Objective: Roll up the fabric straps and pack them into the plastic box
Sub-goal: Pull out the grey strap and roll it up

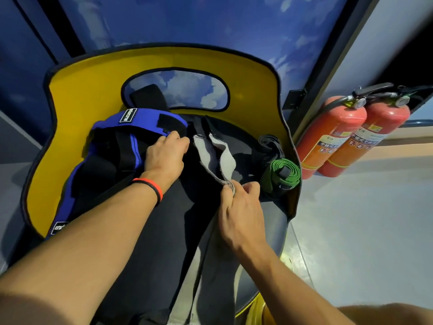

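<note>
A grey-and-black fabric strap (216, 158) lies across a dark seat inside a yellow curved shell (93, 90). My right hand (239, 207) pinches the strap's near end between thumb and fingers. My left hand (166, 153), with a red-and-black wristband, grips dark fabric at the edge of a blue-and-black strap (131, 127) on the left. A rolled green strap (284, 171) sits at the seat's right edge, with a rolled dark grey strap (269, 143) just behind it. No plastic box is in view.
Two red fire extinguishers (339, 134) stand on the floor to the right of the shell. A blue wall with cloud print rises behind. Pale floor (363, 219) stretches to the right.
</note>
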Demonstrator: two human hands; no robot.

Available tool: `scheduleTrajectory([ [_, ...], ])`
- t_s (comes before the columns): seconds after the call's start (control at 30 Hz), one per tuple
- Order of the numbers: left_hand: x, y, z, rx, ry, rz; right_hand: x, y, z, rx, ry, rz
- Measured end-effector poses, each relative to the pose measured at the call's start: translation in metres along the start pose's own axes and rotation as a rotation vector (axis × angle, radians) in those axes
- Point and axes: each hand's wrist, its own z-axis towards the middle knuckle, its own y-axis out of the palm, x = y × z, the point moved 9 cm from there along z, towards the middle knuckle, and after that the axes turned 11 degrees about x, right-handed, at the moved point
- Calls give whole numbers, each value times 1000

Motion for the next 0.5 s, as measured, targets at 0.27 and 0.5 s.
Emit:
scheduleTrajectory([
  [0.27, -17, -20, 9, -227, -54, -172, 13, 2, -12, -1, 41, -72],
  [0.5, -78, -63, 5, -405, -295, -489, 3, 15, -9, -62, 73, -102],
])
